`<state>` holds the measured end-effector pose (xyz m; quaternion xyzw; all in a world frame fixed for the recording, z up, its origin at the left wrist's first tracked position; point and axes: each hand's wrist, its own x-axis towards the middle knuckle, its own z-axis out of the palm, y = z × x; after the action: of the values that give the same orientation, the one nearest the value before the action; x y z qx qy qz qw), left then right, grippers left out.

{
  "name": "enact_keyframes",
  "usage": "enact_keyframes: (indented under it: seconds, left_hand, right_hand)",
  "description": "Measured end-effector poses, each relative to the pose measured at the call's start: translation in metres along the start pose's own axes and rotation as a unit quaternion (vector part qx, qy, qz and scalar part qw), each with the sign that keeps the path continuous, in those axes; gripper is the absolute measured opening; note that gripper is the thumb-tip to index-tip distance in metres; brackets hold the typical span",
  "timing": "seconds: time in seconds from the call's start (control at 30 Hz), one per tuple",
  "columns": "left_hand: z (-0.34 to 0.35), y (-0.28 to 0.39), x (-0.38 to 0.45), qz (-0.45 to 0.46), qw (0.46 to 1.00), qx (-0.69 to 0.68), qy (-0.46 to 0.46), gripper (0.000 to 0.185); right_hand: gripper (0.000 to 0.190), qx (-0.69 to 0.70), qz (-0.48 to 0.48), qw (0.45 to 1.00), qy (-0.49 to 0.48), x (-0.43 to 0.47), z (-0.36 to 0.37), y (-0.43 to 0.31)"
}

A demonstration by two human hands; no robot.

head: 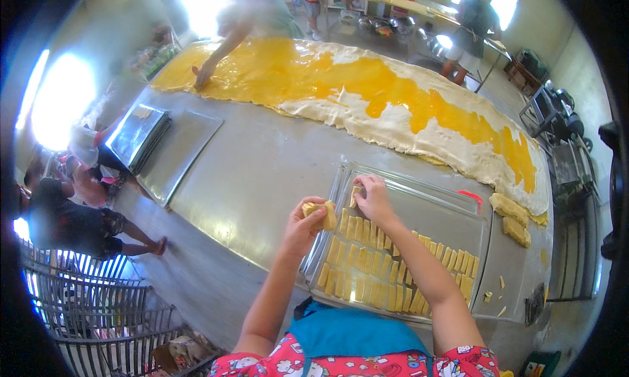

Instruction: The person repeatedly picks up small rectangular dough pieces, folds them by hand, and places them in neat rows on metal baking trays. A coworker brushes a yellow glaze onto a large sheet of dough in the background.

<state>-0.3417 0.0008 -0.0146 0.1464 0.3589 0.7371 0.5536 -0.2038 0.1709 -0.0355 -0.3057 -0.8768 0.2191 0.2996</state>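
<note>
In my left hand (305, 224) I hold a small stack of cut dough strips (328, 216), just off the left edge of a metal baking tray (427, 205). My right hand (374, 200) pinches a single dough strip (354, 197) over the tray's far left corner. Rows of pale yellow dough strips (363, 259) lie side by side on the tray's near half. My right forearm covers part of these rows. The tray appears to rest on other trays, whose rims show at its far and left sides.
Across the metal table (245, 155) spreads a long dough sheet (393, 116) coated with yellow liquid. Another person's hand (204, 74) touches it. Dough blocks (511, 214) and scraps lie right. Stacked trays (140, 136) stand left; plastic crates (108, 308) sit below. Other people are around.
</note>
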Motion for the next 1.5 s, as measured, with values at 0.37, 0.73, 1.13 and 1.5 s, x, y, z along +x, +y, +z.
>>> enact_keyframes:
  seconds: [0.37,0.73,1.13,1.5]
  left_hand:
    - [0.003,-0.010,0.035,-0.033,0.994,0.067,-0.083,0.015]
    - [0.007,-0.014,0.041,-0.027,0.989,0.093,-0.114,0.014]
    - [0.012,-0.003,0.039,-0.109,0.992,0.011,-0.062,0.027]
    - [0.015,-0.001,0.036,-0.119,0.993,-0.009,-0.020,0.030]
  right_hand:
    - [0.033,0.272,0.036,0.959,-0.071,-0.017,-0.059,-0.067]
    - [0.024,0.207,0.050,0.977,-0.021,-0.022,-0.061,-0.073]
    - [0.024,0.319,0.194,0.927,-0.013,-0.024,-0.041,-0.056]
    - [0.018,0.179,0.080,0.980,-0.046,-0.023,-0.064,-0.086]
